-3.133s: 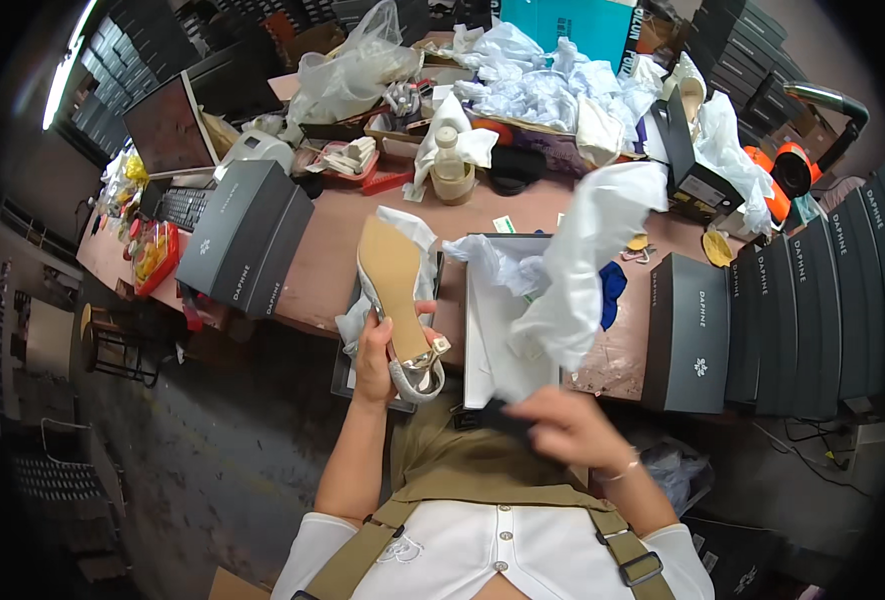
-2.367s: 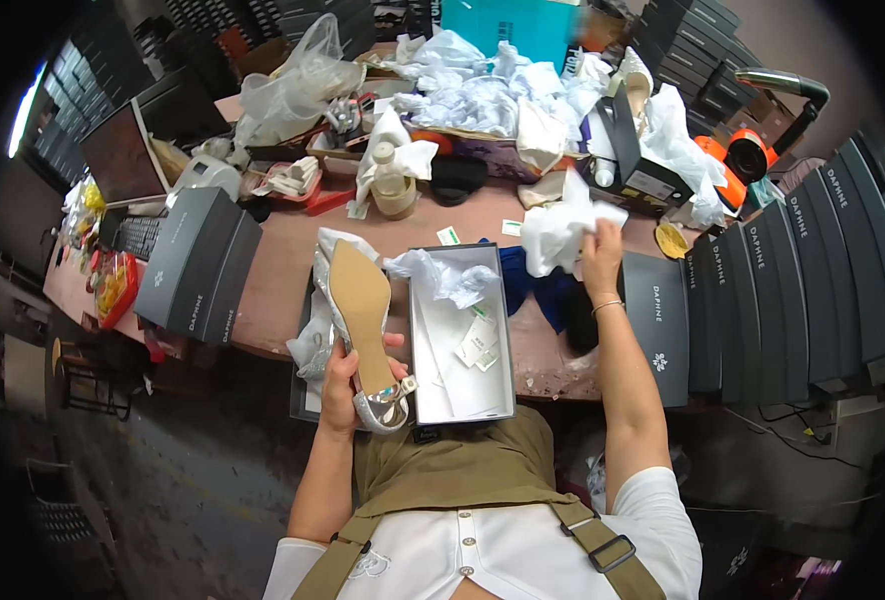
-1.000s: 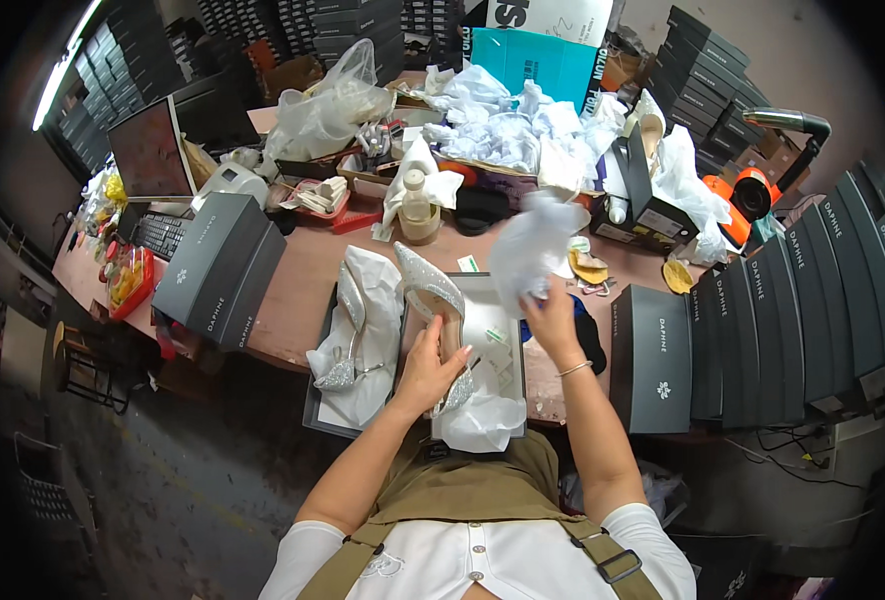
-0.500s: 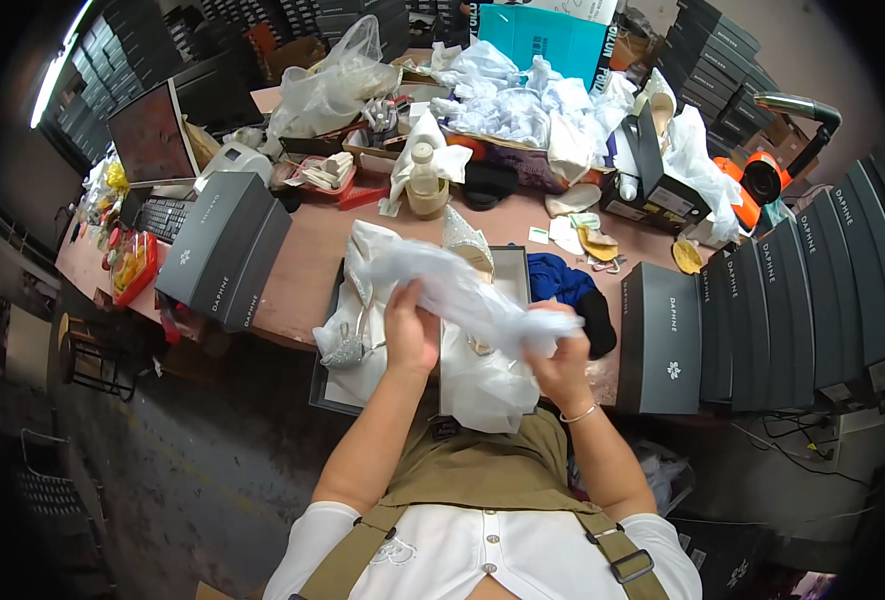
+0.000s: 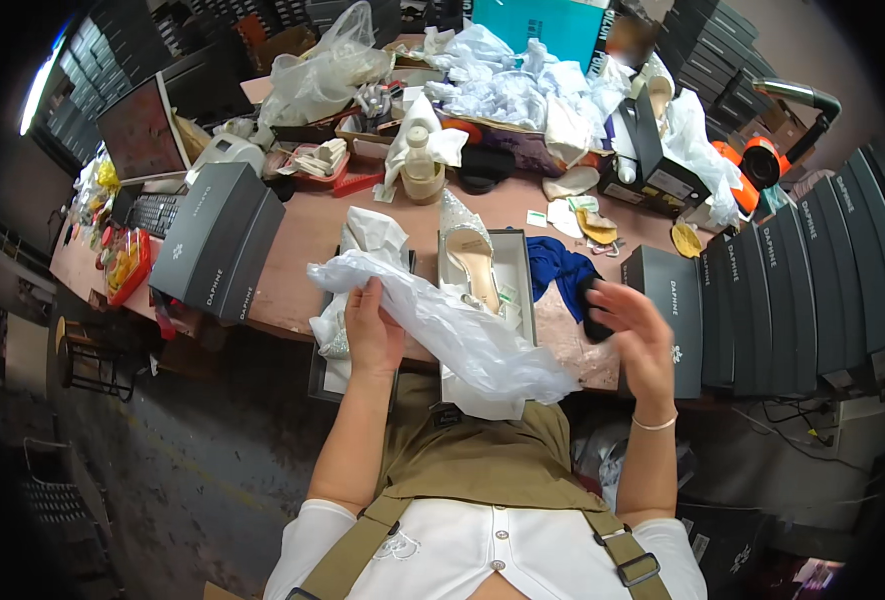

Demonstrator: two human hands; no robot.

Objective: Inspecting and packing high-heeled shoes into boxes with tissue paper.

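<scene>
My left hand (image 5: 376,325) pinches a long, crumpled strip of white tissue paper (image 5: 453,330), which drapes rightward across the front of a shoebox (image 5: 526,275). My right hand (image 5: 635,335) is raised to the right, fingers apart, with nothing in it. In the box a pointed, glittery pale shoe (image 5: 470,250) lies with its toe to the far side. More white paper (image 5: 375,230) and a sparkly shoe (image 5: 335,335), partly covered, lie left of it. Beneath my right hand's fingers are a blue cloth (image 5: 560,270) and a black item.
Closed dark shoeboxes (image 5: 218,240) stand at the left, and a row of them (image 5: 783,290) lines the right. Behind are a glass bottle (image 5: 420,165), a pile of crumpled paper (image 5: 493,95), an open black box (image 5: 653,165) and a monitor (image 5: 143,130).
My right hand has let go of the paper and moved right and outward, opening. The paper now hangs from my left hand, which has shifted slightly left. More of the shoe shows.
</scene>
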